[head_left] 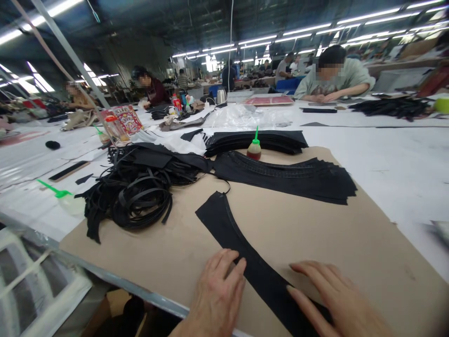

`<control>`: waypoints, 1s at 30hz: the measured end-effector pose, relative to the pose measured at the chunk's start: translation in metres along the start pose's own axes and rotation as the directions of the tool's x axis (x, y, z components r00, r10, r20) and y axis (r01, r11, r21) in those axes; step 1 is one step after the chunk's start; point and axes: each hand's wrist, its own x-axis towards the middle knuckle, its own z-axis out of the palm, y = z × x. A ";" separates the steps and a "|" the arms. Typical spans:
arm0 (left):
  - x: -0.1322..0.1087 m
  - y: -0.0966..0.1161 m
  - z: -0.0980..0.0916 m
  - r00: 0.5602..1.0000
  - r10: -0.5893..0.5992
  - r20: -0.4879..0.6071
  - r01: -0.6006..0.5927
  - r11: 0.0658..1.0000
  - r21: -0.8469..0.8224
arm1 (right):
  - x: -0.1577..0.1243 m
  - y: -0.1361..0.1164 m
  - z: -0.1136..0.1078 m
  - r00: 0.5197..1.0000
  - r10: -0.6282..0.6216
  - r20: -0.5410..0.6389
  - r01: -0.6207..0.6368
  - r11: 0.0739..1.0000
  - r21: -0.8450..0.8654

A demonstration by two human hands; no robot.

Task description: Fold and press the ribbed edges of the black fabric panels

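A brown paper sheet (280, 220) covers the near part of a long white table (396, 159), reaching almost to its metal edge (150, 294). On the paper, a curved black panel (250, 260) runs slantwise from the middle toward the lower right, passing out of view at the bottom. The left hand (220, 285) sits at its left edge, fingers loosely bent with a narrow gap between thumb and forefinger. The right hand (342, 297) has thumb and forefinger spread wide: the forefinger is over the paper beside the curved edge, the thumb over the panel, though whether it presses is hard to tell.

Farther up lie a fanned stack of black panels (284, 175) and, behind it, a second stack (228, 142), with a green-tipped bottle (254, 150) between them. A tangled heap of black strips (140, 196) spreads to the left, near another green-nozzled bottle (66, 199). Clear plastic (245, 116) lies crumpled beyond, near a kettle (221, 96). Across the table, a person in a pale top (354, 79) leans on their forearms; rows of tube lights (257, 40) cross the dark ceiling.
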 end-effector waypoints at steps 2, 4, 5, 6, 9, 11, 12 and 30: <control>-0.002 0.002 0.003 1.000 -0.008 -0.014 0.007 1.000 -0.017 | 0.021 -0.020 0.013 0.992 0.101 0.080 -0.102 0.995 0.003; -0.004 0.002 0.003 0.999 -0.019 -0.032 0.017 0.998 -0.059 | 0.034 -0.035 0.024 0.965 0.205 0.166 -0.205 0.979 -0.016; -0.006 0.001 0.003 0.999 -0.025 -0.041 0.022 0.996 -0.092 | 0.038 -0.040 0.028 0.945 0.252 0.210 -0.255 0.967 -0.014; -0.007 0.001 0.002 0.998 -0.035 -0.054 0.027 0.991 -0.132 | 0.041 -0.043 0.030 0.921 0.291 0.257 -0.302 0.953 0.002; -0.010 0.002 -0.003 0.991 -0.125 -0.052 0.103 0.944 -0.315 | 0.048 -0.044 0.025 0.830 0.376 0.411 -0.454 0.885 0.107; -0.010 0.005 -0.007 0.959 -0.283 0.018 0.256 0.837 -0.483 | 0.053 -0.039 0.018 0.762 0.383 0.522 -0.562 0.793 0.238; -0.009 0.007 -0.009 0.919 -0.383 0.091 0.363 0.734 -0.575 | 0.054 -0.036 0.014 0.732 0.364 0.576 -0.615 0.717 0.329; 0.027 0.053 -0.007 0.651 -0.397 0.647 0.472 -0.456 -0.754 | 0.028 -0.036 -0.022 0.744 0.224 0.629 -0.665 0.338 0.666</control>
